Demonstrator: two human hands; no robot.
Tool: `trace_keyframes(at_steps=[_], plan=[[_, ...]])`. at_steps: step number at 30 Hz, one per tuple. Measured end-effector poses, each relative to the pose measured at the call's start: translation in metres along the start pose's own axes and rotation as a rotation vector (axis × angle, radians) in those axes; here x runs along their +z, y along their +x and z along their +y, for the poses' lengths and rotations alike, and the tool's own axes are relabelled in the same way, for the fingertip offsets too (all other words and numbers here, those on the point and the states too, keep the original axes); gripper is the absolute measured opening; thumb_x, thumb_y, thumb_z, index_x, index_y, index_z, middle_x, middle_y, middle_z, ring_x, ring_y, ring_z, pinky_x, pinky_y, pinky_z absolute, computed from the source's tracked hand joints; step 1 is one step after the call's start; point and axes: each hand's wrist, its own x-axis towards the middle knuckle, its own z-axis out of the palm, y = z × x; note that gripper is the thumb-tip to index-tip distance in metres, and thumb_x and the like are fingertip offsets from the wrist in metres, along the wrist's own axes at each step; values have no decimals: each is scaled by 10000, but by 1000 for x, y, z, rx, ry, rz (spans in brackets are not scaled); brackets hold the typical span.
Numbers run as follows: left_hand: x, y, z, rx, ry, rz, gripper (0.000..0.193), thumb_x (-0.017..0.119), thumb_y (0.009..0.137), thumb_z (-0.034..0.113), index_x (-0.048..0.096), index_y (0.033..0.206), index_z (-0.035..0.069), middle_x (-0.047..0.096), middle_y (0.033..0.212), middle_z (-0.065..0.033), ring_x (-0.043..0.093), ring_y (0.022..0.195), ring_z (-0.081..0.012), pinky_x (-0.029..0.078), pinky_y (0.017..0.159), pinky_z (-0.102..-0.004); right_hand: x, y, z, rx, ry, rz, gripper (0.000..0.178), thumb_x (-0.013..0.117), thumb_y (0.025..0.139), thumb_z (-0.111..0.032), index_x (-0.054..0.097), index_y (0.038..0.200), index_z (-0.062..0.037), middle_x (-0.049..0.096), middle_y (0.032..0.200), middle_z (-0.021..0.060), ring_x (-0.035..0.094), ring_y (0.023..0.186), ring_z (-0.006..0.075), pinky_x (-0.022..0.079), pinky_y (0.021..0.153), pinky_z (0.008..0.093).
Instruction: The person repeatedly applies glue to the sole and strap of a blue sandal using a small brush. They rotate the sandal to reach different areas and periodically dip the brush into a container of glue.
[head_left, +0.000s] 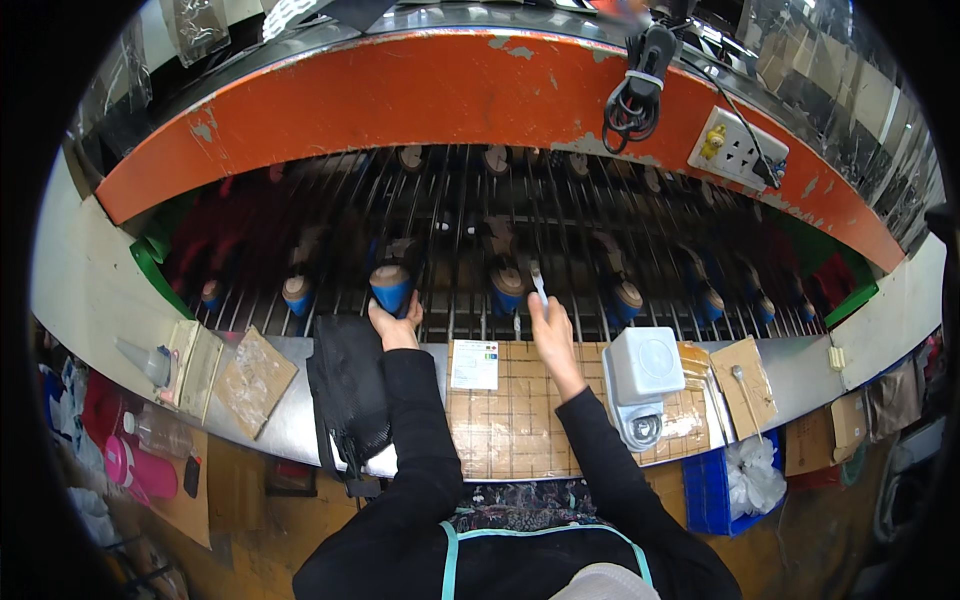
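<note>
The left hand gripped a blue-and-tan piece, thumb on one side and fingers on the other, over the rack of metal rods just beyond the worktop's far edge. The right hand was closed round a small white-handled brush, its tip pointing away from the person, near a similar piece on the rods.

On the metal worktop, right of the middle, a white container stood in a white holder with a clear, rounded cup toward the near edge; what the container held could not be told. It was beside a taped cardboard sheet that reached the near edge and bore a white label card at its far left corner.

A black mesh bag lay left of the sheet, its contents hidden. Below the worktop's near right edge, a blue crate held crumpled whitish plastic. Beyond the near left corner were a clear bottle and a pink bottle, the latter opaque.
</note>
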Motion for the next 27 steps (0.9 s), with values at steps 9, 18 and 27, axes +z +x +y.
trace_keyframes(at_steps=[9, 18, 27], plan=[[2, -12, -22, 77, 33, 16, 995, 328, 793, 829, 63, 1522, 206, 286, 1486, -245, 473, 1179, -575, 300, 1051, -628, 76, 74, 23, 42, -350, -158, 874, 707, 699, -587, 474, 1208, 84, 678, 926, 255, 664, 905, 404, 530, 783, 460], [18, -126, -73, 57, 710, -316, 1115, 645, 791, 637, -66, 1518, 181, 102, 1580, -155, 352, 1316, -504, 256, 1069, -627, -42, 33, -54, 152, -52, 32, 666, 763, 637, -497, 517, 963, 28, 640, 809, 239, 644, 797, 382, 490, 733, 421], [-65, -236, -94, -604, 352, -937, 883, 862, 685, 279, 404, 1422, 113, 525, 1368, -98, 477, 1274, -308, 341, 1107, -499, -162, -113, -41, -248, 203, 60, 617, 772, 768, -485, 511, 1036, 5, 599, 777, 112, 587, 729, 211, 469, 674, 331]])
